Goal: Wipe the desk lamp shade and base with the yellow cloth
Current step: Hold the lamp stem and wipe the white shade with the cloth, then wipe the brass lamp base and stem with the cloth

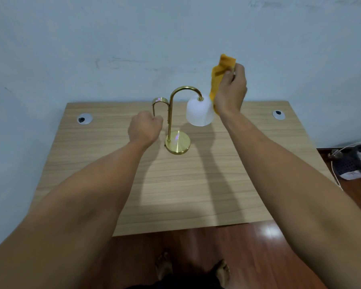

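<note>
Yellow cloth (219, 77) hangs from the closed right hand (230, 88) beside the white shade (199, 110); the left hand (145, 128) grips the lamp's brass handle (157, 105).

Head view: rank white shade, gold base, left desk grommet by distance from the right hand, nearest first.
From the right hand, which holds the yellow cloth:
1. White shade, right beside the wrist, to its left.
2. Gold base, lower left, on the desk's middle.
3. Left desk grommet, far left near the desk's back edge.
</note>
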`<state>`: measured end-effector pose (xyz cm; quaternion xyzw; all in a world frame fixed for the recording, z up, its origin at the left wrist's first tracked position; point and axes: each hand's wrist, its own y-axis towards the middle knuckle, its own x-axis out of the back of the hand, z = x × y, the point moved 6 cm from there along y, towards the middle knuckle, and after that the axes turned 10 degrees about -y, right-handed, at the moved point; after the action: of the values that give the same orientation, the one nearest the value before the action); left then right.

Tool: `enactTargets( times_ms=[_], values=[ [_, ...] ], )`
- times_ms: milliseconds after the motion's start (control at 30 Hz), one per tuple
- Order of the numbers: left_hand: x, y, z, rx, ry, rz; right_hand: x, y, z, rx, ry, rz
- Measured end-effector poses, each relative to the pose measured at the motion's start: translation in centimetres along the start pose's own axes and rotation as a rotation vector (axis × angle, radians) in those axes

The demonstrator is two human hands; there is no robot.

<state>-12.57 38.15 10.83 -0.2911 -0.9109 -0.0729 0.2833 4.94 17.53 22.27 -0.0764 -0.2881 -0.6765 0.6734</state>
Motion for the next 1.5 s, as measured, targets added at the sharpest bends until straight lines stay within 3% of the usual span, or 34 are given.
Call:
enactTargets(
  times_ms=[133,300,367,600,800,1067,1267,1433,1500],
  values=[
    [1.0,1.6,2.0,0.132,-0.232,-0.048,-2.6,-3.6,1.7,0.211,-0.027,0.138],
    [0.1,3.4,0.4,-0.031,-0.355,0.166,-4.7,-6.4,0.7,0.456,-0.166,0.180],
    [-0.2,3.6,0.1,-0.090,-0.381,0.225,-4.6,-6.0,0.0,0.465,-0.210,0.149],
    [-0.5,3.5,1.1,-0.052,-0.446,0.241,-5.5,-5.1,1.8,0.390,-0.319,0.091],
    [-0.9,2.9,1.1,-0.058,-0.462,0.235,-7.2,-8.7,4.5,0.803,-0.358,0.090],
    [-0.8,1.5,1.4,-0.004,-0.509,0.236,-8.7,-12.4,5.6,0.837,-0.193,0.261],
    [-0.9,0.7,1.5,0.024,-0.591,0.285,-10.4,-12.7,4.0,0.954,-0.450,0.317],
    [-0.8,0.7,1.3,0.063,-0.598,0.322,-10.6,-13.0,3.8,0.832,-0.520,0.300],
    [-0.6,0.7,1.4,0.067,-0.601,0.329,-10.8,-13.4,4.0,0.915,-0.567,0.305]
  ],
)
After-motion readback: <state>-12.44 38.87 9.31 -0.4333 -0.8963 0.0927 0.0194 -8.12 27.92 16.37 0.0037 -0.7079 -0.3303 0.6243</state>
